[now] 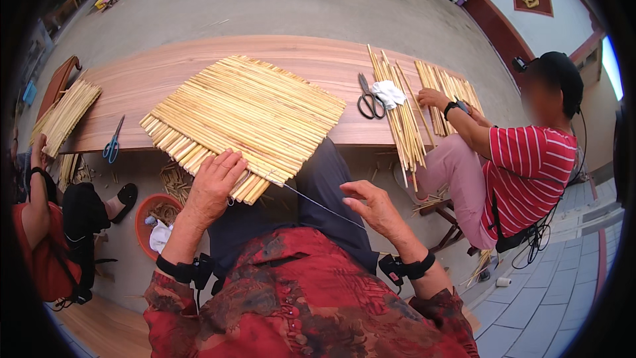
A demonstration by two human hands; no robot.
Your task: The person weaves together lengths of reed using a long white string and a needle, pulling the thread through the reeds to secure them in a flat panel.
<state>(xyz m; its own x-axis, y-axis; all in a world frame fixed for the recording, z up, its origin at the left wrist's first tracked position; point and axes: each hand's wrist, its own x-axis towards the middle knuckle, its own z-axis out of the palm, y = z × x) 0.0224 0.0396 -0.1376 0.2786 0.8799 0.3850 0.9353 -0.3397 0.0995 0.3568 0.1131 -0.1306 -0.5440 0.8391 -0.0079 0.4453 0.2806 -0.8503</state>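
A mat of pale yellow stalks (245, 116), laid side by side, rests partly on the table and juts over its near edge above my lap. My left hand (215, 182) grips its near left edge, fingers on top; the thumb is mostly hidden. From the mat's near corner a thin, light string (324, 205) stretches rightward, passing close below my right thumb. My right hand (376, 209) is held in the air right of the mat, fingers loosely curved and thumb apart, with nothing visible between them. Where the string runs past that hand cannot be made out.
Black scissors (371, 98), a white cloth (389, 94) and loose stalks (405, 129) lie right on the wooden table (298, 46); blue-handled scissors (114, 142) lie left. People sit either side, handling stalks. A red basin (140, 229) and a spool (503, 282) are on the floor.
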